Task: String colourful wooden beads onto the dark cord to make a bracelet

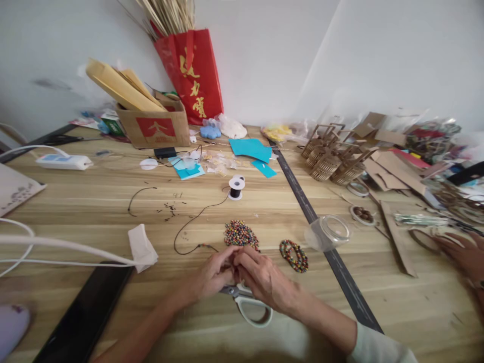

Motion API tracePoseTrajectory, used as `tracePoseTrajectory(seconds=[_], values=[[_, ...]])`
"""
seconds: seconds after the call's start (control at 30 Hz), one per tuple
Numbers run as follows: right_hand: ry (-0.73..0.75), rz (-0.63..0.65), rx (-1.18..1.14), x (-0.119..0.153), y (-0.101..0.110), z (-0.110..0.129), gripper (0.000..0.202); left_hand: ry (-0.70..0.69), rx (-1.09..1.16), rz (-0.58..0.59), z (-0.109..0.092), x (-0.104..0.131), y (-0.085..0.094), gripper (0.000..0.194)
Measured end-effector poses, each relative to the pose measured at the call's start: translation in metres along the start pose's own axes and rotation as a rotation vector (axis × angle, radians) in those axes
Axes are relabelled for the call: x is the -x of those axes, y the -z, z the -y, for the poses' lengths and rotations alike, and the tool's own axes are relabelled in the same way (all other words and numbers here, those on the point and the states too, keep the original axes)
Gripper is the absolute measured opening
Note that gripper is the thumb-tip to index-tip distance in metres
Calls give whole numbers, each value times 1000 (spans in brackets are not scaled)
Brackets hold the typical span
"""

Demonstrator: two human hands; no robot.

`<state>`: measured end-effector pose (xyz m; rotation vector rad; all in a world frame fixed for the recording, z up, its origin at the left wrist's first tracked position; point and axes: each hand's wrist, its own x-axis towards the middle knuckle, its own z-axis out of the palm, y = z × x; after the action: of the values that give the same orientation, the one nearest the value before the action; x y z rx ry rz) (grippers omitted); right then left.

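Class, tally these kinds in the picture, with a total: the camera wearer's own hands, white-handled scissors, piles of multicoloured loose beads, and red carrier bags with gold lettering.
Wearer's own hands: 2 (left hand, right hand)
White-handled scissors: 1
Pile of multicoloured loose beads: 1
Red carrier bag with gold lettering: 1
Total: 5

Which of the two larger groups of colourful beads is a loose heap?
The bead pile just beyond the right hand, left of the beaded loops. Its beads lie scattered together in a mound, whereas the loops' beads form rings.
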<state>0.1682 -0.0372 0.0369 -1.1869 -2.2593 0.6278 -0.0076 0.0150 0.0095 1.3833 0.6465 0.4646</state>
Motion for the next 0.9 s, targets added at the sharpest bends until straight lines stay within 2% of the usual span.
tracePoseTrajectory(seconds=[0.07, 0.17, 0.3, 0.57, 0.67, 0.77, 0.83, 0.9], values=[[-18, -15, -2, 0, 0, -4, 17, 21, 12, -4, 0, -3, -1, 32], [-53, -37, -23, 2, 2, -11, 17, 58, -198, -29, -3, -4, 3, 18], [-119, -36, -43, 7, 6, -20, 22, 151, -365, 4, -9, -1, 9, 24], [-141, -33, -183, 12, 12, -36, 19, 209, -412, 51, -13, 5, 19, 19], [-159, -23, -170, 12, 14, -33, 21, 145, -508, 29, -18, 6, 20, 18], [-147, 18, -129, 11, 17, -23, 25, 19, -573, -102, -25, 4, 20, 13], [-112, 11, -144, 10, 17, -17, 24, 13, -512, -141, -26, 2, 18, 14], [-84, -11, -181, 8, 16, -13, 20, 48, -371, -117, -23, 1, 15, 21]])
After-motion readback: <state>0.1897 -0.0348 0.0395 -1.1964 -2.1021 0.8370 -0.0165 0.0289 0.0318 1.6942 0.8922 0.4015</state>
